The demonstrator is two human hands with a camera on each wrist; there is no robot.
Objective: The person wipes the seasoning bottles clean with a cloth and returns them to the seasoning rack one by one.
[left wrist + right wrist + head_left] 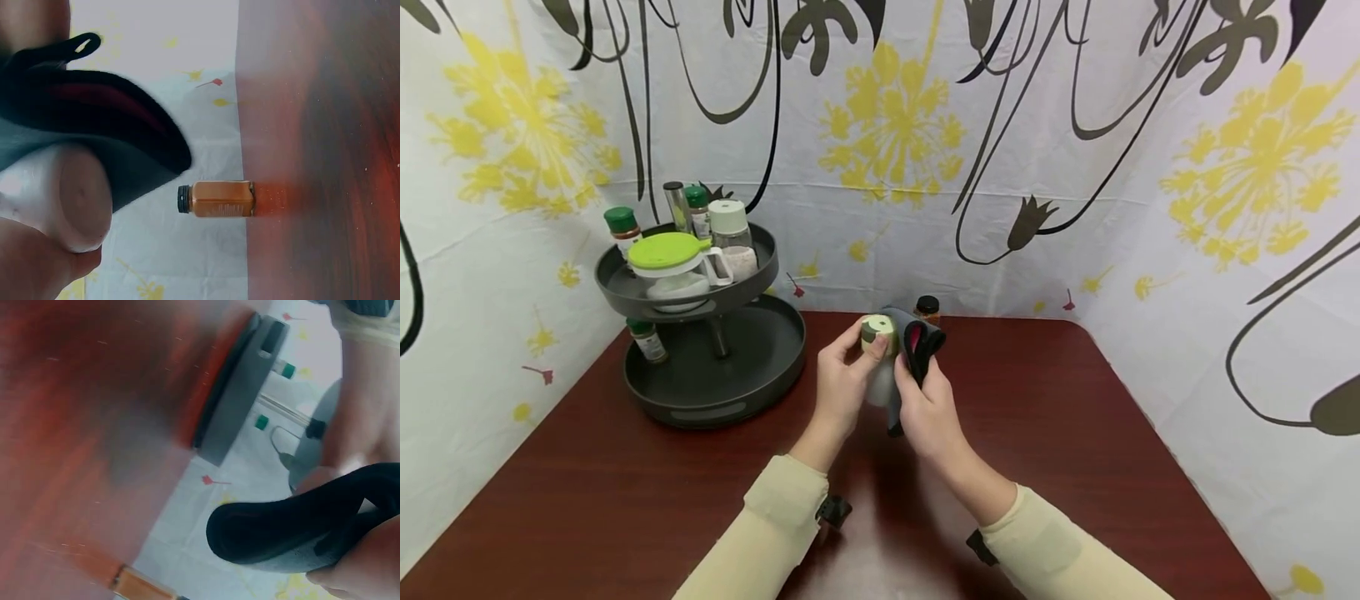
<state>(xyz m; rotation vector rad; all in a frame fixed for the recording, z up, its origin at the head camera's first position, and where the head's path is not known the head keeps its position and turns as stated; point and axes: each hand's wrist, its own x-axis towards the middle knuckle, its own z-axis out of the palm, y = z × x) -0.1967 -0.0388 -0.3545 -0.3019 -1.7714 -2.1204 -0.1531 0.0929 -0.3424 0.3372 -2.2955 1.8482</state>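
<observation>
My left hand (838, 379) grips a jar with a pale, dark-patterned lid (878, 327), holding it upright above the table. Its whitish body and round base (81, 194) show in the left wrist view. In my right hand (934, 412) is a folded grey cloth (917, 346) with black edging and a pink strip inside. The cloth lies along the jar's right side, and a black loop (87, 45) sticks out from its edge. Seen from the right wrist, the dark fold of the cloth (269, 531) hides most of the jar.
Behind the hands stands an orange-brown spice bottle (222, 199) with a black cap. On the left is a two-tier dark turntable (715, 408) bearing several spice jars and a green-lidded container (670, 254). A patterned curtain (865, 242) encloses the dark red table (1045, 433).
</observation>
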